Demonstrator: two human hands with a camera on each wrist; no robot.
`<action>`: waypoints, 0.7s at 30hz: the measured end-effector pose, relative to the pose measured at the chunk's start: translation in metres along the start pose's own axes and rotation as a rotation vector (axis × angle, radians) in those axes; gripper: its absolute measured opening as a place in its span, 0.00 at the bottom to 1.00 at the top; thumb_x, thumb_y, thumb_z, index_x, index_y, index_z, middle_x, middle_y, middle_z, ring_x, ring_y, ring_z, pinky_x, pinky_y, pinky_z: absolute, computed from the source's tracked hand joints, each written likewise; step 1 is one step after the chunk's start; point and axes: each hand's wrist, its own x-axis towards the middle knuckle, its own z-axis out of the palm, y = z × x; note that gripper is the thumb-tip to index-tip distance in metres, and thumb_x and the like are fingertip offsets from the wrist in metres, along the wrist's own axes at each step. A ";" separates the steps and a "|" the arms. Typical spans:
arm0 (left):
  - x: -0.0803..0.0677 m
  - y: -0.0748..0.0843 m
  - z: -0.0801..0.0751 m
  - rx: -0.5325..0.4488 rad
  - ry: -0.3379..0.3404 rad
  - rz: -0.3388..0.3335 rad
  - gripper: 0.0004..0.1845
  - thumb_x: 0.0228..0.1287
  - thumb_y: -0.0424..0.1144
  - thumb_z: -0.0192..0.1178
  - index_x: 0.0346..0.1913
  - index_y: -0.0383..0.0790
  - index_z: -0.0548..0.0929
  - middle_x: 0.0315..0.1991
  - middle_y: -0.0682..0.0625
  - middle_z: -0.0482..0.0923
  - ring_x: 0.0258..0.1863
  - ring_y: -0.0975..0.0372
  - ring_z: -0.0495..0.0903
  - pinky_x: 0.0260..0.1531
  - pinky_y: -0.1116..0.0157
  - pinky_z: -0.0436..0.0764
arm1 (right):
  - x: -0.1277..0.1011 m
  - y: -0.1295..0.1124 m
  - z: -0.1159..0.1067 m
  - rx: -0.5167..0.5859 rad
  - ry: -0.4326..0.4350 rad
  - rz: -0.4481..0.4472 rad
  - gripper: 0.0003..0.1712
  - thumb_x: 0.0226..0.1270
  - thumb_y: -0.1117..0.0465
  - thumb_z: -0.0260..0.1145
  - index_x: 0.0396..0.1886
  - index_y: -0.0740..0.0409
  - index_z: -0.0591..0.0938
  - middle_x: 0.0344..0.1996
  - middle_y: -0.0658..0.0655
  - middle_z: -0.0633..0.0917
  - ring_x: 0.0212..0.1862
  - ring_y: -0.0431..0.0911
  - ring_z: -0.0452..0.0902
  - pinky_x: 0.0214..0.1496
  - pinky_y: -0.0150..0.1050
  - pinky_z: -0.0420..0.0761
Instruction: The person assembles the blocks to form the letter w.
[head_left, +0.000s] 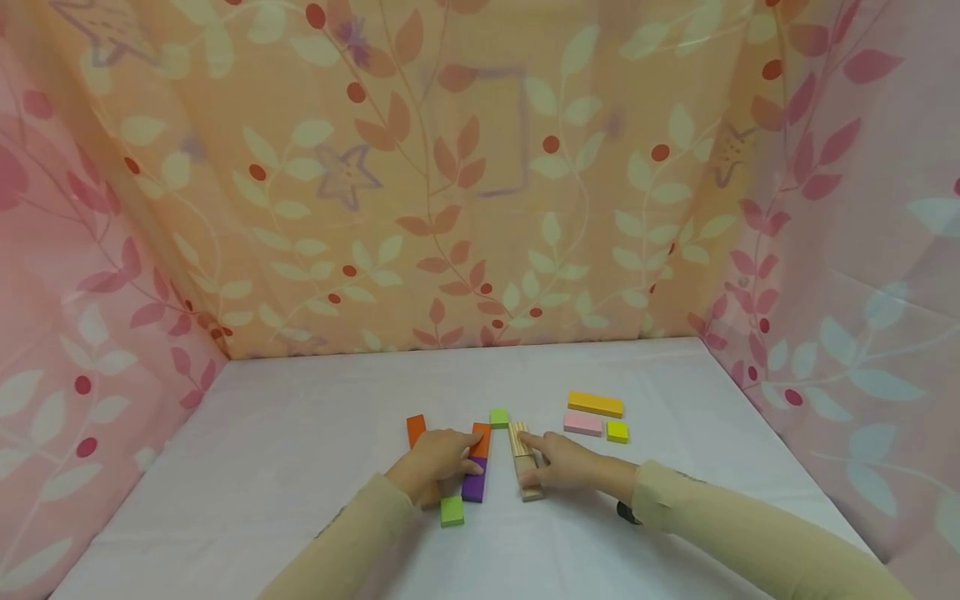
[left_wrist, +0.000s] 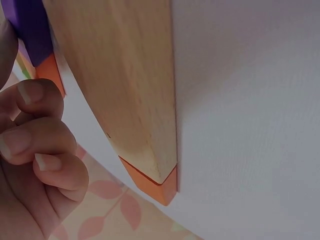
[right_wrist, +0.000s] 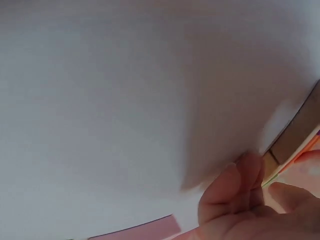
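My left hand [head_left: 429,460] touches a short row of blocks: its index fingertip is on an orange block [head_left: 481,433], its thumb on a purple block [head_left: 474,487]. In the left wrist view its other fingers curl, holding nothing. Beneath that hand lies another row, a plain wooden block [left_wrist: 125,75] end to end with an orange block [head_left: 416,427]. My right hand [head_left: 566,463] has its index fingertip on a striped block [head_left: 519,432] and its thumb by a plain wooden block [head_left: 532,493]. A green block [head_left: 498,418] sits between the far ends of the two middle rows.
Another green block [head_left: 452,511] lies near my left wrist. To the right are a long yellow-orange block [head_left: 596,405], a pink block [head_left: 582,424] and a small yellow block [head_left: 617,432]. Patterned cloth [head_left: 480,208] walls the white table [head_left: 322,408] at back and sides.
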 end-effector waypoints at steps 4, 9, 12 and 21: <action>-0.001 0.000 0.000 0.016 0.006 0.013 0.34 0.59 0.57 0.63 0.67 0.47 0.74 0.58 0.47 0.78 0.60 0.51 0.75 0.60 0.53 0.70 | 0.000 -0.007 0.003 -0.072 0.003 0.046 0.46 0.59 0.41 0.71 0.73 0.53 0.67 0.58 0.71 0.74 0.52 0.54 0.75 0.58 0.58 0.73; -0.001 0.001 0.000 0.014 0.000 -0.003 0.34 0.59 0.57 0.64 0.67 0.47 0.74 0.58 0.47 0.79 0.59 0.51 0.75 0.60 0.52 0.70 | 0.001 -0.007 0.004 -0.089 0.004 0.053 0.46 0.57 0.41 0.72 0.72 0.52 0.67 0.59 0.72 0.73 0.54 0.57 0.74 0.58 0.59 0.72; 0.000 0.001 0.000 0.017 -0.003 -0.008 0.34 0.59 0.57 0.63 0.67 0.48 0.74 0.58 0.48 0.79 0.60 0.51 0.75 0.60 0.52 0.70 | 0.003 -0.005 0.004 -0.086 0.002 0.068 0.46 0.56 0.41 0.72 0.73 0.50 0.67 0.60 0.72 0.72 0.57 0.59 0.73 0.60 0.60 0.70; 0.001 0.000 0.000 0.036 0.008 0.004 0.33 0.60 0.57 0.64 0.67 0.48 0.75 0.58 0.48 0.79 0.59 0.52 0.75 0.58 0.53 0.71 | 0.005 -0.001 0.000 -0.101 -0.013 0.043 0.45 0.56 0.43 0.73 0.72 0.49 0.68 0.44 0.59 0.77 0.38 0.47 0.70 0.47 0.47 0.76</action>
